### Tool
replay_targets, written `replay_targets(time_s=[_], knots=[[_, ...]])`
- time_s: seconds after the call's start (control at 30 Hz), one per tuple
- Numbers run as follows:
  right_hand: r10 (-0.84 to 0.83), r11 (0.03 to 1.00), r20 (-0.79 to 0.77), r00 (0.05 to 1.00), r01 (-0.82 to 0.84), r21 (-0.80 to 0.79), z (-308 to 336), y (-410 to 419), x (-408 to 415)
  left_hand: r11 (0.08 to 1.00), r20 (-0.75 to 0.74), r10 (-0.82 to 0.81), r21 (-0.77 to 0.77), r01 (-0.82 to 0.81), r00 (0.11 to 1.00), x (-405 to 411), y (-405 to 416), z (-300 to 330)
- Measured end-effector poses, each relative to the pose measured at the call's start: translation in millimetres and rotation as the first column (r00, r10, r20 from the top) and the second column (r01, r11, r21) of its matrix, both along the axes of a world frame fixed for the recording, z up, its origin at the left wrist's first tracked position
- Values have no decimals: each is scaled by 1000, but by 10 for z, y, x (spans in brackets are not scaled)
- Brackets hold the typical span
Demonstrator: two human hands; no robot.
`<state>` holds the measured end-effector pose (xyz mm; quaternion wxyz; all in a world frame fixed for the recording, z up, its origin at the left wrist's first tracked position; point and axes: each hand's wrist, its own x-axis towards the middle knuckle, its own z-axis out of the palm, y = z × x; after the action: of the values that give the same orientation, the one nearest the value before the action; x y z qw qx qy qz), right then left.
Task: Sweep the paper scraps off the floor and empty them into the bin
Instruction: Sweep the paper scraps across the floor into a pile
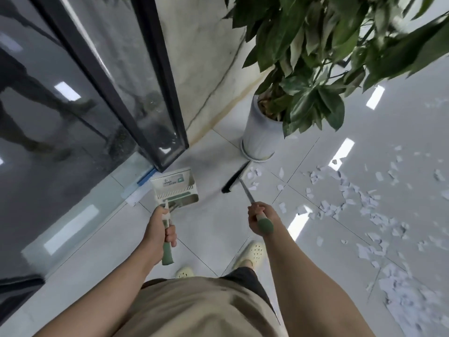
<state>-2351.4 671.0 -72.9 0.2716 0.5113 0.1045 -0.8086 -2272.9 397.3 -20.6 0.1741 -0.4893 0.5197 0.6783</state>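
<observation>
1. Standing at the far left, a dark-framed glass partition runs down to the pale tiled floor, with strips of blue and white tape at its foot.
2. Next comes the left hand, its fingers curled tight round the green-and-white handle of the dustpan — the pan hangs forward of the hand, near the partition's corner.
3. The right hand grips the green-capped end of the broom; its thin shaft slants forward to a black head at the floor, just beside the nearest scraps.
4. Beyond the broom head stands a white pot with a leafy green plant.
5. To the right, the paper scraps lie scattered across the tiles — thickest in a band from the broom head out to the lower right edge.
6. Two pale perforated clogs show below the hands.
</observation>
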Motion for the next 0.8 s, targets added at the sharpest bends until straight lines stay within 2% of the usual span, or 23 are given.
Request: replay_targets(time_s=[0.1,0.17,0.33,0.37,0.47,0.6,0.73,0.8], knots=[[-2,987,58,998,-7,160,106,707,-154,999,-4,45,30,-45,999,-273,386,29],[85,952,90,992,-108,287,234,1047,-301,997,-13,72,38,-71,997,-430,648,19],[320,761,110,941,-324,562,582,1038,-515,997,10,73,15,-73,997,-782,1387,-18],[314,769,102,944,-316,556,635,991,-481,998,16,62,14,-62,998,-835,1536,-30],[199,876,21,980,-188,444,740,1081,-391,1000,36,15,26,-16,999,-1025,1870,-93],[120,932,-19,993,-106,347,791,1575,-524,999,74,-35,21,33,997,-1278,2175,-150],[-31,995,-8,999,32,99,824,2054,-692,997,78,-80,27,78,994,-1399,2544,-194],[-38,999,19,999,38,33,826,2199,-715,990,73,-142,6,142,987,-1443,2686,-207]])
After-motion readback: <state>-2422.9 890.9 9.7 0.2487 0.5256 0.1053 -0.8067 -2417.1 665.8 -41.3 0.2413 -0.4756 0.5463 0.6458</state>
